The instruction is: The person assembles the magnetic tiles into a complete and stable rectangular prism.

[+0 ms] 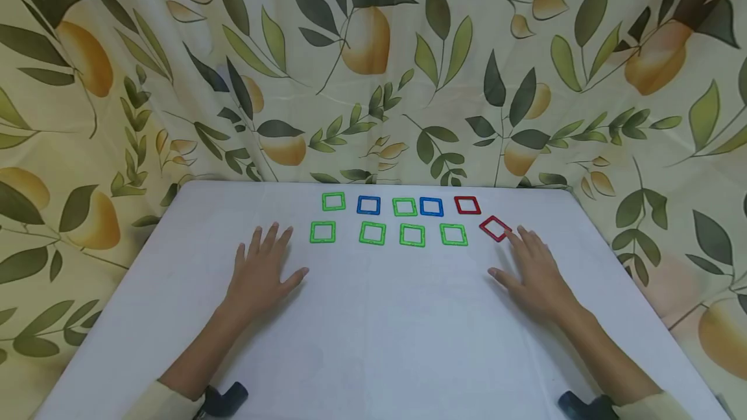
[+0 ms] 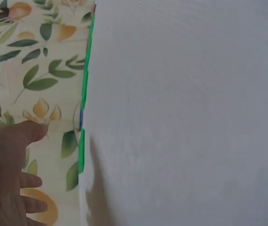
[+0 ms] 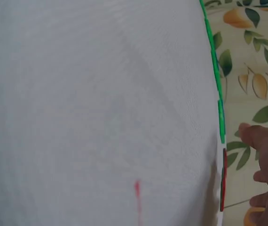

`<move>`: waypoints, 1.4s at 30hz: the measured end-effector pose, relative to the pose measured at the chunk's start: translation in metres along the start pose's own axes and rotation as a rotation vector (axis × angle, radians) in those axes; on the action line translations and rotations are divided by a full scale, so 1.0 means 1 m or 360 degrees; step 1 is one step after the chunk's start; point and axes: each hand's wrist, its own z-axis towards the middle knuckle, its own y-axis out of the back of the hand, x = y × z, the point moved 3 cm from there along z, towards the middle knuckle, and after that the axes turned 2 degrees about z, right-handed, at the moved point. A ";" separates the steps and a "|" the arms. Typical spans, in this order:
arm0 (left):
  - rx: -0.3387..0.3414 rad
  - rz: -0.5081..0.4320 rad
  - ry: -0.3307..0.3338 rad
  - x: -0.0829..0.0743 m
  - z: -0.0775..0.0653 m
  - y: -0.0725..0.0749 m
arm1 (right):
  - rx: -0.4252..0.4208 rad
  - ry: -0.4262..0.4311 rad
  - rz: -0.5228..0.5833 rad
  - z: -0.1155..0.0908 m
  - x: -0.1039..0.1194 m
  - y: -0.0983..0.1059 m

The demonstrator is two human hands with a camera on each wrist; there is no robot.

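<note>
Both hands are spread above the white table, fingers extended and holding nothing. My left hand [image 1: 259,277] is left of the frames, its thumb just below a green square frame [image 1: 323,232] at the front row's left end. My right hand [image 1: 537,277] has a fingertip right at the corner of a turned red frame [image 1: 495,229]. Several green frames, among them one [image 1: 412,235] mid-row, fill the rest of that front row. Behind them are a green frame [image 1: 333,201], a blue frame [image 1: 369,205], another green one [image 1: 404,207], a second blue one [image 1: 431,207] and a red one [image 1: 467,205].
The white tabletop [image 1: 385,342] stretches toward the person. A curtain [image 1: 373,115] printed with fruit and leaves hangs behind its far edge and along both sides. Dark wrist devices [image 1: 224,400] sit by the cream sleeves. A thin red streak [image 3: 137,188] shows in the right wrist view.
</note>
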 end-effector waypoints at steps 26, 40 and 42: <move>-0.0038 -0.0201 -0.0265 -0.056 0.020 -0.016 | 0.0102 0.0072 0.0023 0.026 0.021 -0.014; -0.0024 -0.0252 -0.0314 -0.074 0.037 -0.024 | 0.0141 0.0055 0.0060 0.038 0.030 -0.022; -0.0021 -0.0249 -0.0323 -0.079 0.040 -0.027 | 0.0154 0.0048 0.0048 0.039 0.030 -0.023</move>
